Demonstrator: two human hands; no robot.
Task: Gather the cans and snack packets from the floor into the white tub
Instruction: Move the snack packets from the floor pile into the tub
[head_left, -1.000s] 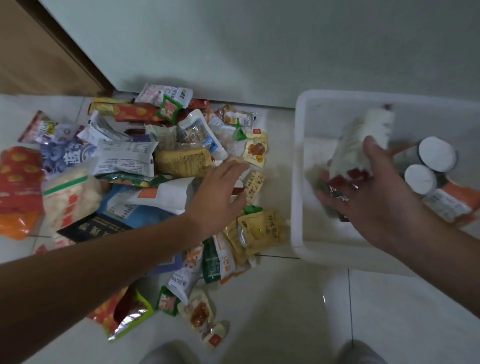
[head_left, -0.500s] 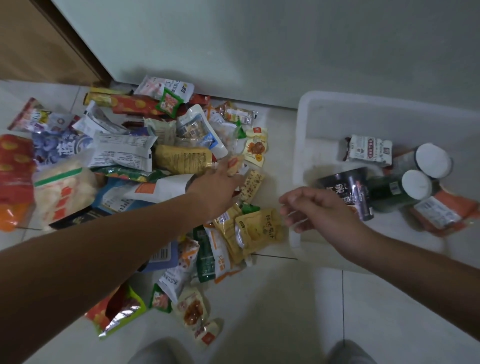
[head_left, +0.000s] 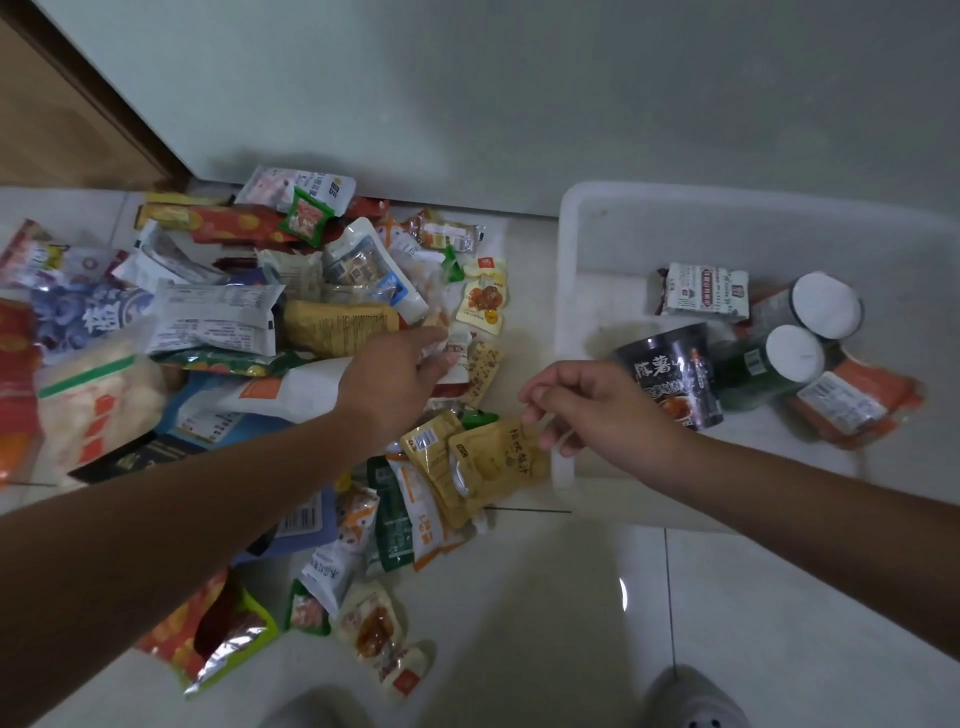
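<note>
Snack packets lie heaped on the floor left of the white tub; cans lie inside it. Right grip, fingers curled, is at the yellow pouch beside the tub's near corner; a pinch cannot be confirmed. Left grip is spread over small packets. Risk: a slick pouch held by one corner may slip short of the rim.

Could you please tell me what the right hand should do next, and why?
Probably pinch the top edge of the yellow plastic spout pouch: the right hand hovers right above it with curled fingers, seemingly empty, and the white plastic tub stands alongside.
</note>
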